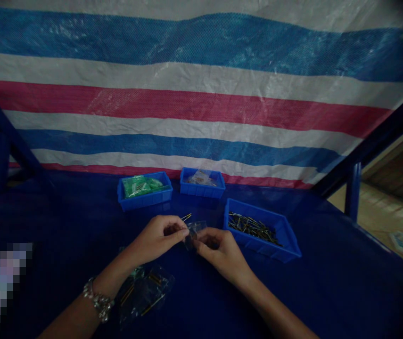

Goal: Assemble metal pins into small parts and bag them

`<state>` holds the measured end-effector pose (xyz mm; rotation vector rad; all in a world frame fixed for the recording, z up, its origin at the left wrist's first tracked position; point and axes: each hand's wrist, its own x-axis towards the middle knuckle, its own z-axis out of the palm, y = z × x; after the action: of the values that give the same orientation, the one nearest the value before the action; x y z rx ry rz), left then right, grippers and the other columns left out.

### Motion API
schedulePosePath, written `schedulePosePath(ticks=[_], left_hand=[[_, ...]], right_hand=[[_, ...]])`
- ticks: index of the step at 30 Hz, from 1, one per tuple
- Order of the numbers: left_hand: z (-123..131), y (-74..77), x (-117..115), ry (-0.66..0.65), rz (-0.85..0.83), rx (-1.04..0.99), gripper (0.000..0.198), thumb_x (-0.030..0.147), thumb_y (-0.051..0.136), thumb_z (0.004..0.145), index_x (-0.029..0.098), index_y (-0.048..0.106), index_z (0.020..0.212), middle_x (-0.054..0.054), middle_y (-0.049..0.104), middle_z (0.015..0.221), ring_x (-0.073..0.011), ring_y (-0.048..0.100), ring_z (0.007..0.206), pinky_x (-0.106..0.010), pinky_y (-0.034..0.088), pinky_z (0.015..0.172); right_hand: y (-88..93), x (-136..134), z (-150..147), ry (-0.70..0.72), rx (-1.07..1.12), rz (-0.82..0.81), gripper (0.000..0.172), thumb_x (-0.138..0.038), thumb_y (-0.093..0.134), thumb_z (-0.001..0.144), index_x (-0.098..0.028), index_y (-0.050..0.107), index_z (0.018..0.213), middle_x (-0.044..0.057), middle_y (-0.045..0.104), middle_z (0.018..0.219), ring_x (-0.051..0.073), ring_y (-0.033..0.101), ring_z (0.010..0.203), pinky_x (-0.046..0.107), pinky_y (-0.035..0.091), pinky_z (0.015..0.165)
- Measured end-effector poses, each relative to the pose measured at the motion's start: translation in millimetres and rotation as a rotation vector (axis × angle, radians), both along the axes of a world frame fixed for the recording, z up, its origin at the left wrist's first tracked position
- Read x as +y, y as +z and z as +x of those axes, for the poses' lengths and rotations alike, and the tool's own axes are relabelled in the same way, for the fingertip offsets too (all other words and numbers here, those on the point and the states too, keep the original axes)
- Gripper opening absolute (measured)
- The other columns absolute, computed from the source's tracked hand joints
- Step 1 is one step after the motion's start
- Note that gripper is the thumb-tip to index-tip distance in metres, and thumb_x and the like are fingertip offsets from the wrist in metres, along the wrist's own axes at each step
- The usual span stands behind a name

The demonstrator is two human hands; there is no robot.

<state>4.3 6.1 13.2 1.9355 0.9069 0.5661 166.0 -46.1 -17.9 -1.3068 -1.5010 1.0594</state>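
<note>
- A chunky silvery bracelet (98, 301) circles the wrist of my left hand (160, 238).
- Just right of that wrist, small clear packets (162, 282) lie flat on the dark blue table (201, 306), with thin gold and dark pieces showing through the plastic.
- Farther back, near the striped sheet (201, 106), a blue bin (146, 203) holds green packets (141, 185).
- My left thumb and forefinger are pinched together on the left edge of a clear bag (198, 226).
- Just beyond those fingertips a thin gold-tipped rod (186, 217) shows; I can't tell whether I'm holding it or it lies on the table.
- The clear bag sits between my two hands, its lower part partly hidden by my fingers.
- Behind it, a smaller bin (203, 190) has clear plastic (201, 177) inside.
- My right hand (220, 247) has thumb and fingers closed on the bag's right side.
- Right of that hand, a larger bin (279, 252) stands angled, holding a jumble of thin gold and dark rods (254, 228).
</note>
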Motion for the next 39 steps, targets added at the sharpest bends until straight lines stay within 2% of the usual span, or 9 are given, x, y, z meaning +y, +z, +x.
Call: schedulePosePath(ticks=[6,11,21,27,32,39], left_hand=[[1.5,-1.2,-2.2,-0.009,-0.046,-0.014,0.021,0.034,0.052,0.075,0.013,0.057,0.072,0.001,0.053,0.063,-0.0096,0.046,0.058,-0.021,0.037,0.055],[3.9,-5.4,-4.6,0.0,-0.079,-0.039,0.021,0.033,0.055,0.072,0.012,0.056,0.072,0.002,0.048,0.06,-0.0088,0.043,0.055,-0.021,0.035,0.053],[3.0,-4.5,-4.0,0.014,0.049,0.024,0.017,0.029,0.053,0.074,0.012,0.058,0.073,0.002,0.049,0.061,-0.0093,0.042,0.056,-0.022,0.035,0.053],[3.5,-7.0,-4.3,-0.008,0.227,-0.077,0.005,0.019,0.058,0.071,0.015,0.059,0.073,-0.001,0.049,0.08,-0.0095,0.045,0.066,-0.023,0.038,0.061],[3.6,-8.3,-4.3,-0.02,0.264,-0.14,0.004,0.017,0.059,0.07,0.016,0.061,0.067,-0.002,0.046,0.091,-0.0103,0.047,0.072,-0.024,0.037,0.064],[4.0,-8.9,-6.0,-0.012,0.251,-0.195,0.012,0.016,0.06,0.071,0.015,0.062,0.058,-0.002,0.046,0.091,-0.0098,0.048,0.071,-0.028,0.038,0.071]], right_hand=[[1.2,0.4,3.1,0.013,0.086,0.058,0.02,-0.034,0.055,0.072,-0.015,0.055,0.066,-0.002,0.05,0.058,0.008,0.042,0.053,0.021,0.034,0.052],[2.5,0.3,2.9,0.037,0.129,0.034,0.023,-0.036,0.056,0.071,-0.015,0.052,0.062,-0.004,0.044,0.055,0.008,0.039,0.052,0.021,0.033,0.051],[1.4,1.6,3.6,0.023,0.107,0.125,0.009,-0.024,0.055,0.072,-0.016,0.051,0.069,-0.003,0.048,0.063,0.008,0.042,0.055,0.022,0.035,0.054],[2.2,-1.4,3.6,-0.036,-0.03,0.262,0.002,-0.018,0.056,0.071,-0.017,0.056,0.073,-0.001,0.047,0.068,0.009,0.041,0.058,0.021,0.031,0.05],[-0.6,-2.1,4.4,-0.07,-0.092,0.402,0.006,-0.017,0.055,0.073,-0.019,0.059,0.075,0.0,0.044,0.076,0.009,0.04,0.058,0.02,0.03,0.046],[1.5,-3.7,5.0,-0.093,-0.142,0.464,0.012,-0.012,0.05,0.075,-0.02,0.06,0.074,0.001,0.041,0.076,0.011,0.041,0.063,0.022,0.033,0.049]])
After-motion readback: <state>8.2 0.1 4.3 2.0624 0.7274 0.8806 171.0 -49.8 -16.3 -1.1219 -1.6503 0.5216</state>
